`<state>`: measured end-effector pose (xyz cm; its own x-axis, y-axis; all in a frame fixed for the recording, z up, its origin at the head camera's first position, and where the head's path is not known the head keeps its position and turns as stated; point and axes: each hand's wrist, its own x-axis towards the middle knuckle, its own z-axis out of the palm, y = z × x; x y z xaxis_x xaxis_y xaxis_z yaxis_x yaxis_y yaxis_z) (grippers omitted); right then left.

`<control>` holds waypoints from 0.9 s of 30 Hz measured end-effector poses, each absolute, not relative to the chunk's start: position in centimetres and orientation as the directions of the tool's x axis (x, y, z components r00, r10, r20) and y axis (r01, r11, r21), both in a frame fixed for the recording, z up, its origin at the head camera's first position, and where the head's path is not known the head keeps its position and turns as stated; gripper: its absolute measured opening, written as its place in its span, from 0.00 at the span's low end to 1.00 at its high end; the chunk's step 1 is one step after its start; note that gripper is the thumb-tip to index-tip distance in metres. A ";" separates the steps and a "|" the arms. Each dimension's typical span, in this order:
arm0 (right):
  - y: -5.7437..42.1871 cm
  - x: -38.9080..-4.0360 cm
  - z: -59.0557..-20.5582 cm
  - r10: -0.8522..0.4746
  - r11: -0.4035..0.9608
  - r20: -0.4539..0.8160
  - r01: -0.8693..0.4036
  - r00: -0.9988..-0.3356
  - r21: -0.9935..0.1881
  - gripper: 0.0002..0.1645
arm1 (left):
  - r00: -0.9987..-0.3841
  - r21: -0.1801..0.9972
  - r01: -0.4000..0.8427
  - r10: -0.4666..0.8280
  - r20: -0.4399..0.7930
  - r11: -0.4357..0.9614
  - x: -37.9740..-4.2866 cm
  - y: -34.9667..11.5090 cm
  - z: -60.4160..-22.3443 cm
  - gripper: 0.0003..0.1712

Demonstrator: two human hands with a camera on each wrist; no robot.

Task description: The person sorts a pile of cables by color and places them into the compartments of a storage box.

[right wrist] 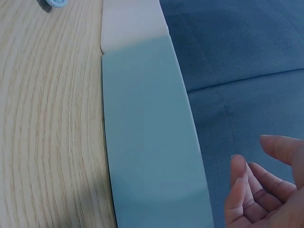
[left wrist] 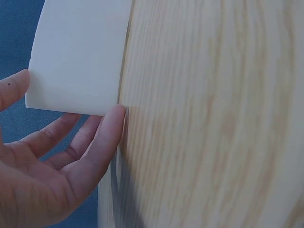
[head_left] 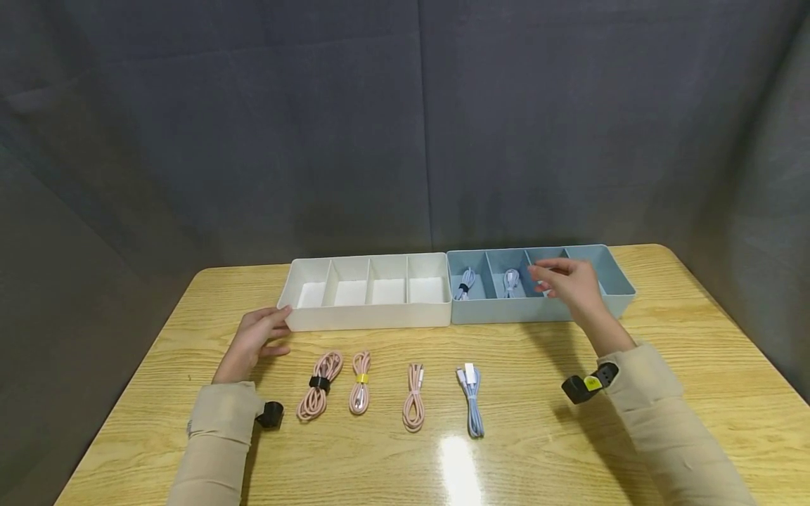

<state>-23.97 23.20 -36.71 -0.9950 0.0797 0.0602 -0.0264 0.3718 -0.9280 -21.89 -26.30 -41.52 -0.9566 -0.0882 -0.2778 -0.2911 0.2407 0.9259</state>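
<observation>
My left hand touches the left end of a white divided box; in the left wrist view its thumb and fingertips meet the box's edges. Over the right half of a blue divided box, my right hand hovers with fingers loosely bent and nothing in them. A blue cable with a black tie lies in the blue box's leftmost compartment. Beside it, the second compartment contains a pale cable bundle. My hand partly hides the third compartment, so I cannot tell what is in it.
In front of the boxes lie a pink cable with a black tie, one with a yellow tie, another pink cable and a blue cable. A dark curtain hangs behind the wooden table.
</observation>
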 end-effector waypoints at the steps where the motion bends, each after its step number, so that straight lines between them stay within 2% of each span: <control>1: 23.2 -23.9 -36.7 0.078 0.372 0.066 -0.033 -0.995 -0.928 0.30 | -0.956 0.927 -0.292 -0.088 -0.278 0.236 -22.0 -26.4 -41.7 0.45; 6: 23.8 -24.2 -37.8 0.044 0.283 0.109 -0.092 -0.993 -0.955 0.26 | -0.958 0.936 -0.284 -0.085 -0.272 0.210 -22.7 -27.1 -42.9 0.46; 13: 22.8 -22.4 -36.2 0.029 0.353 0.127 -0.109 -0.991 -0.929 0.29 | -0.962 0.939 -0.272 -0.088 -0.259 0.209 -23.5 -27.6 -44.3 0.44; 27: 22.3 -20.6 -36.1 -0.031 0.395 0.103 -0.107 -0.994 -0.912 0.26 | -0.961 0.932 -0.277 -0.067 -0.269 0.233 -22.0 -26.1 -41.5 0.46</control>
